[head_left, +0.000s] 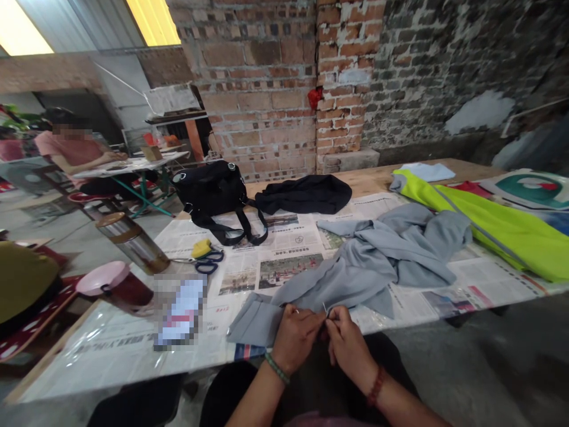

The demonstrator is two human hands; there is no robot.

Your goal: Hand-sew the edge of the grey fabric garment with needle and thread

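Grey cloth (pixel 342 267) lies on the surface (pixel 371 181), just beyond the hands, long axis slanting from near edge toward far right corner. Left hand (pixel 299 333) nearer its folded end; it and right hand (pixel 347 339) appear to pinch the near margin.

We see a wooden table (pixel 372 185) spread with newspaper (pixel 288 237); beyond our fingers (pixel 312 325), a grey garment (pixel 355 255), then a black bag (pixel 211 190) and dark cloth (pixel 306 194); leftward, scissors (pixel 207 255), flask (pixel 133 237), lidded mug (pixel 128 286); rightward, fluorescent yellow fabric (pixel 489 228).
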